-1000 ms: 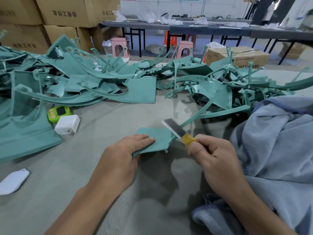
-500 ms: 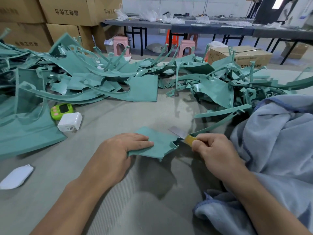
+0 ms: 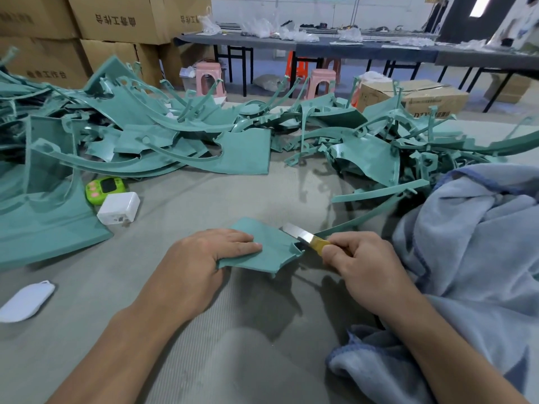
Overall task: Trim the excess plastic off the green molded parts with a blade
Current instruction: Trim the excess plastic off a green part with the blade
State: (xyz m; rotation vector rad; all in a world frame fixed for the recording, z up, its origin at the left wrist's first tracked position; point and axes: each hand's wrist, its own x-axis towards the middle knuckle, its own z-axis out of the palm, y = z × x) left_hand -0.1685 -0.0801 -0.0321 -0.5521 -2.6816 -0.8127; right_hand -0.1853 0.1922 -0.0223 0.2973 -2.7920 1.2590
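A green molded part (image 3: 272,246) lies flat on the grey mat in front of me. My left hand (image 3: 201,263) holds its left edge, fingers on top and thumb hidden beneath. My right hand (image 3: 358,260) grips the yellow handle of a blade (image 3: 297,232). The steel blade lies against the part's right edge, where a thin green runner strip (image 3: 361,218) leads off to the right. More green molded parts (image 3: 163,141) are heaped across the back of the table.
A green timer (image 3: 105,189) and a white box (image 3: 119,207) sit at the left by a large green panel (image 3: 43,225). A white mask (image 3: 26,300) lies near left. A blue cloth (image 3: 478,258) covers the right side. Cardboard boxes (image 3: 116,21) stand behind.
The part has been lowered from a tilted, raised pose to lie flat on the mat. The blade has come down with it and now lies lower against the right edge.
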